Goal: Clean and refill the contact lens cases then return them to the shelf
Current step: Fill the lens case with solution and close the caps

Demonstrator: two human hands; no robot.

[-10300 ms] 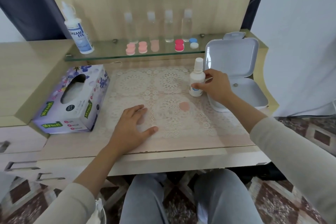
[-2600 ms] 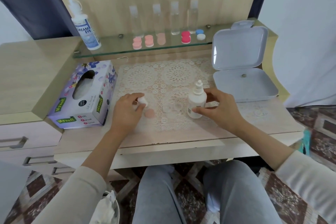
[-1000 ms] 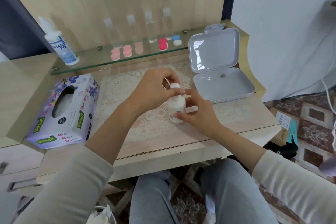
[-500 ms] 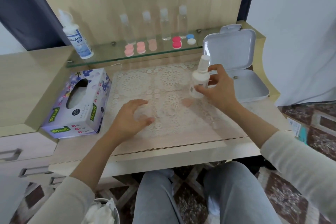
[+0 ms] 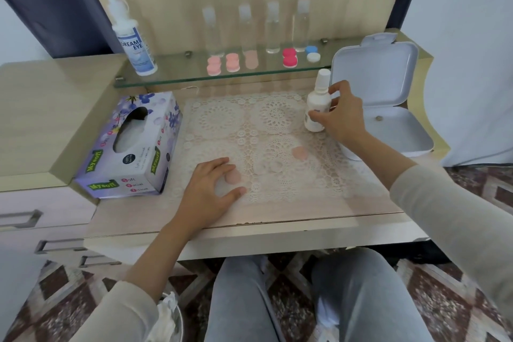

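The right hand [image 5: 340, 119] has fingers and thumb curled round the small white bottle [image 5: 316, 108], upright at the lace mat's [image 5: 216, 119] far right corner. It is best set down squarely there, well clear of the faintly visible clear lens case [image 5: 268, 166] at the mat's middle. The left hand [image 5: 211, 191] lies loosely spread on the mat's near left, gripping nothing. One pink cap [image 5: 232, 175] sits between its thumb and fingers, ready for screwing on.

White bottle [image 5: 316, 108], pink caps [image 5: 299, 153], purple floral tissue box [image 5: 130, 147], cream lace mat [image 5: 263, 144]
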